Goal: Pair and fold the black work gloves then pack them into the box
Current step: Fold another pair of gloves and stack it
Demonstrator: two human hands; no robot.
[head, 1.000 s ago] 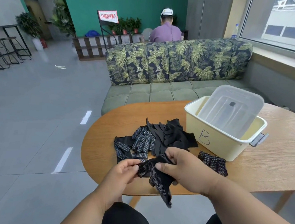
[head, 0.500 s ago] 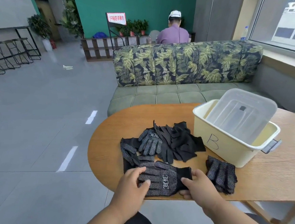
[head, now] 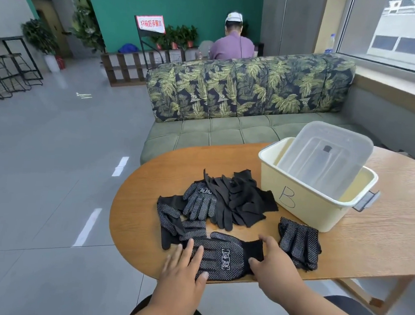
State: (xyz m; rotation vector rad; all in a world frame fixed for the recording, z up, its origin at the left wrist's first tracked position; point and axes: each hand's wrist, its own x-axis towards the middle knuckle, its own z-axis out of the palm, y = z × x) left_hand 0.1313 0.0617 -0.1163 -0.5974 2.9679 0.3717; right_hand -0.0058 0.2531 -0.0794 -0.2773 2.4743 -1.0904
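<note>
Behind the wooden table stand a leaf-patterned sofa and a green wall, with a person seated beyond, back turned. From the head view, a dotted black glove lies flat near the table's front edge, cuff to the right. The left hand rests open on its finger end, palm down and fingers spread, pressing rather than gripping. The right hand sits at the cuff, thumb and fingers opened around that end; whether it pinches the cloth cannot be told. Whether one glove or a stacked pair lies under the hands is unclear. Just behind is a loose pile of gloves, some dotted, some plain black. To the right, another set of dotted gloves lies bunched beside the cream box marked B, whose clear lid leans inside it. No gloves show in the box. The step looks like smoothing and squaring the glove before folding. Next, the finger end probably needs bringing over toward the cuff while the other hand keeps the layers aligned.
</note>
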